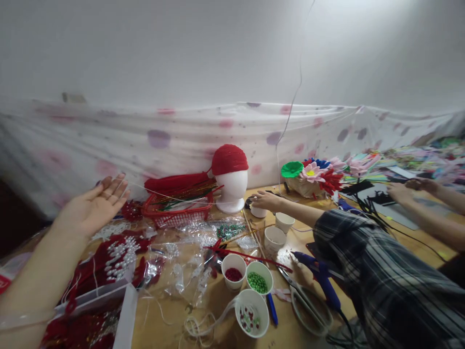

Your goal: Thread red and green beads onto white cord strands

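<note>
My left hand [96, 206] is raised at the left, palm up with its fingers loosely curled. A thin white thread [163, 195] runs from its fingertips across toward my right hand [267, 200], and looks stretched. My right hand reaches in from a plaid sleeve, its fingers drawn together above a white paper cup [258, 211]; its grip on the thread is too small to see clearly. Below the thread lies a red plastic basket [178, 216] holding red and gold stems. Between my hands, a white foam head [231, 190] wears a red wrapped cap [229, 160].
Paper cups hold red beads [233, 275], green beads [257, 282] and mixed beads [249, 317]. Scissors [308, 303] and a blue glue gun [321, 278] lie at right. A white box [125, 315] is front left. Flowers [314, 172] stand behind; another person's hands [403, 193] are far right.
</note>
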A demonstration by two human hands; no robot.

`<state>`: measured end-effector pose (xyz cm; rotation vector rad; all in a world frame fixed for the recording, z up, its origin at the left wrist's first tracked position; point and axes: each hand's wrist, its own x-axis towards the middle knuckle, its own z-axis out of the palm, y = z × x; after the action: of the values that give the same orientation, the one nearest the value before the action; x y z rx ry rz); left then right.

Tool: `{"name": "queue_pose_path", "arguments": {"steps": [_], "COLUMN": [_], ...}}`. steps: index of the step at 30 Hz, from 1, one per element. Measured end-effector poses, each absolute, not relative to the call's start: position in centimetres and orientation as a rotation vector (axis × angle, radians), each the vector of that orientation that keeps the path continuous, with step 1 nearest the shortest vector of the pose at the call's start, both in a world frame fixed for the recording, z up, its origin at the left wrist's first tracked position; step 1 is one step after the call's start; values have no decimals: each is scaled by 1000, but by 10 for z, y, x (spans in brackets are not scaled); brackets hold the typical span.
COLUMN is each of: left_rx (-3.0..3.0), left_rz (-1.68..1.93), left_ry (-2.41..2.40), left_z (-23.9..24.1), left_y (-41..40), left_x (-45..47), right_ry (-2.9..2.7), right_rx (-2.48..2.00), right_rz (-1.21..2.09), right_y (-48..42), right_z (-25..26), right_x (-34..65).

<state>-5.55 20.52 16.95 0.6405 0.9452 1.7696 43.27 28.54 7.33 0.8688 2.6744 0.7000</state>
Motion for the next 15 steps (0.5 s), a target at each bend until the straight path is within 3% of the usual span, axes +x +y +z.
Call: {"name": "queue_pose_path", "arguments": {"steps": [5, 9, 12, 15], "left_rx": [339, 499, 725, 825], "left_rz": [1738, 1734, 1694, 1619], "left_ry": [801, 663, 566, 560], "left_z": [174, 172, 171, 174], "left_y": [184, 175, 171, 163], "left_x": [-30, -35, -40, -31], "right_ry": [2561, 2496, 2467, 2406], "right_rx": [1141, 1412, 1521, 1644], "right_rz": [696, 683, 548, 364], "right_y": [240, 162, 90, 31], "right_z": [131, 160, 145, 101], "right_x": [428, 427, 421, 411]}}
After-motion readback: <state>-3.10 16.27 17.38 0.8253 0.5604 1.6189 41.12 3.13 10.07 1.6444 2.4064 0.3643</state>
